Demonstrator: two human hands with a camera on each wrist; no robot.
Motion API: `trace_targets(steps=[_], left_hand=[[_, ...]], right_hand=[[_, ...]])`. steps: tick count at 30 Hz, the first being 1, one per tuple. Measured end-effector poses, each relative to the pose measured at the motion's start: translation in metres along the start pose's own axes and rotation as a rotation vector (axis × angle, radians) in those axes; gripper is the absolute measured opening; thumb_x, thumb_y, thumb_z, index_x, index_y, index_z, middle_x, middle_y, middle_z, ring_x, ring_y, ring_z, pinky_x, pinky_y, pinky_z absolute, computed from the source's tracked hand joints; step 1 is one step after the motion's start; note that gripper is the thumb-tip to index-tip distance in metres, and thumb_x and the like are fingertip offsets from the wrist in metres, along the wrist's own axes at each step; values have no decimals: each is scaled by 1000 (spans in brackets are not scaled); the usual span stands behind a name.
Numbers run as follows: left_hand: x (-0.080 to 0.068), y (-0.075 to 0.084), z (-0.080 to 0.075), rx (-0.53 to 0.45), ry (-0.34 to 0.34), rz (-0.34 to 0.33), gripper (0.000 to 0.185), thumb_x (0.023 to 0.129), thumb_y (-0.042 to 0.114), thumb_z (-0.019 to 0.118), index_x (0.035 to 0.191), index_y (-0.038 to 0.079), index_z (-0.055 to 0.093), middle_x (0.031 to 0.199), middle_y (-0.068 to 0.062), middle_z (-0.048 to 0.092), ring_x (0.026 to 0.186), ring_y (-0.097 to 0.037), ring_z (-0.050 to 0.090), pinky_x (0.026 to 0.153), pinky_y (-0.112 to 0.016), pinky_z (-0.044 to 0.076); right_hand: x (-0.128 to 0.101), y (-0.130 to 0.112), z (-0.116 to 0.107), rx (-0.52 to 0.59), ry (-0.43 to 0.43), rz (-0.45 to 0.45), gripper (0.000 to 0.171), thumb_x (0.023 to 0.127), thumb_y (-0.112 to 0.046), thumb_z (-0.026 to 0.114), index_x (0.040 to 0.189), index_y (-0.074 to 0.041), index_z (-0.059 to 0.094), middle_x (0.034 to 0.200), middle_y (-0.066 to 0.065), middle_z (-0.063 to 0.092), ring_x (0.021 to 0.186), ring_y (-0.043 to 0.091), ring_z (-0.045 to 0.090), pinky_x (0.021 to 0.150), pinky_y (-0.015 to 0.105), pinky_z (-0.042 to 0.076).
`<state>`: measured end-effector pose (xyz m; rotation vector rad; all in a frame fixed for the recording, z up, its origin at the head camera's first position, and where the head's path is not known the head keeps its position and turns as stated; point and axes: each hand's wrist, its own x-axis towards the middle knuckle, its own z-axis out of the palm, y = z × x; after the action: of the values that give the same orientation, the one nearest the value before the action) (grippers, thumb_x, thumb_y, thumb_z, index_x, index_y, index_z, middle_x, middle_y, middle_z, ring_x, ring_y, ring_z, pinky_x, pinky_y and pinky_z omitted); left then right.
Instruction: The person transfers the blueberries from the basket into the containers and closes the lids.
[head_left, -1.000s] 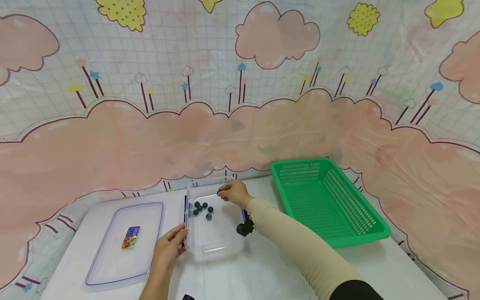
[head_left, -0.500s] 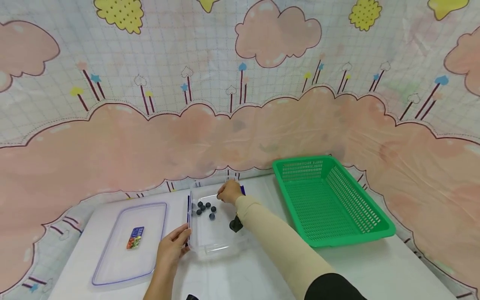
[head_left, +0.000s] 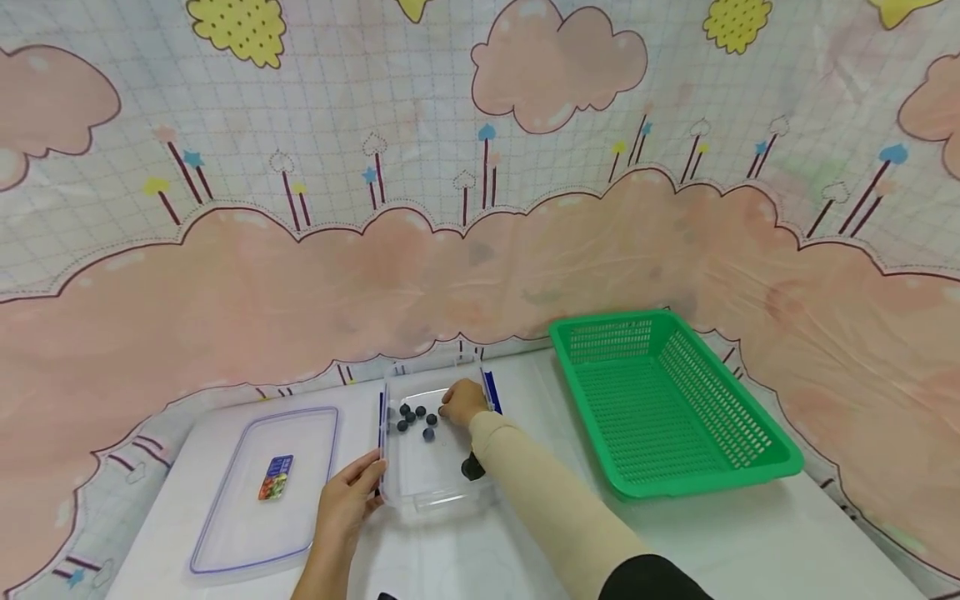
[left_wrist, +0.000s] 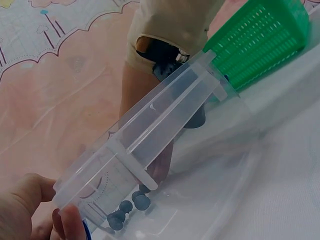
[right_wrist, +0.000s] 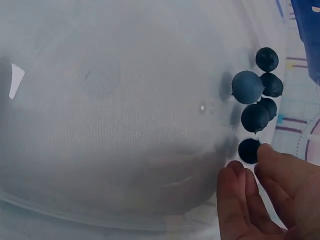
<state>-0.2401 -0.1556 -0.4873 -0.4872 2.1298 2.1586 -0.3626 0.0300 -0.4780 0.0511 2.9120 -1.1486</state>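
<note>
Several dark blueberries (head_left: 428, 434) lie near the left side of a clear plastic box (head_left: 420, 479) with blue-edged side latches. My left hand (head_left: 351, 496) holds the box by its left side; thumb and fingers (left_wrist: 37, 192) meet at its corner in the left wrist view. Inside the box, my right hand (head_left: 462, 402) is low beside the berries. The right wrist view has a blueberry (right_wrist: 249, 151) between the thumb and fingertips, just apart from the group. In the left wrist view, the box wall stands in front of this hand.
To the left lies a clear lid (head_left: 225, 533) with a purple-blue rim and a colourful label (head_left: 276, 477). A green slotted basket (head_left: 600, 425) stands at the right. Behind the white table (head_left: 750, 550) hangs a patterned curtain (head_left: 375, 292).
The right hand has come down from above the box's far side, with a dark berry at its fingertips, to beside the other berries. The left hand keeps its hold on the box.
</note>
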Motion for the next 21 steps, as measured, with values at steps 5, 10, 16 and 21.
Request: trace_targets(steps=[5,10,16,21], left_hand=[[-1,3,-1,5,-5,8,52,93,21,69,137,-2,54,86,9,59,85,-11,51,63,-19,54],[-1,11,-5,27,3,24,50,94,19,66,138,-2,54,86,10,58,85,-10,50,64,-18,54],[1,19,-8,29,5,34,50,95,18,64,139,-1,52,85,10,56,83,-8,50,64,-18,54],[5,21,-5,19,-6,39,50,95,18,66,139,-1,53,84,10,56,81,-7,50,62,-19,53]], right_hand=[[0,-6,-4,-12,12,-106,12,86,-10,75,95,-1,75,92,8,72,86,20,64,78,28,53],[0,-19,-37,69,100,-324,14,89,-6,70,101,2,73,96,13,72,90,24,67,80,31,55],[5,-5,-75,139,219,-215,21,88,-5,71,107,4,72,101,17,71,95,28,66,84,37,55],[6,14,-81,341,89,-25,25,89,-7,70,110,7,70,98,20,72,73,18,66,67,26,57]])
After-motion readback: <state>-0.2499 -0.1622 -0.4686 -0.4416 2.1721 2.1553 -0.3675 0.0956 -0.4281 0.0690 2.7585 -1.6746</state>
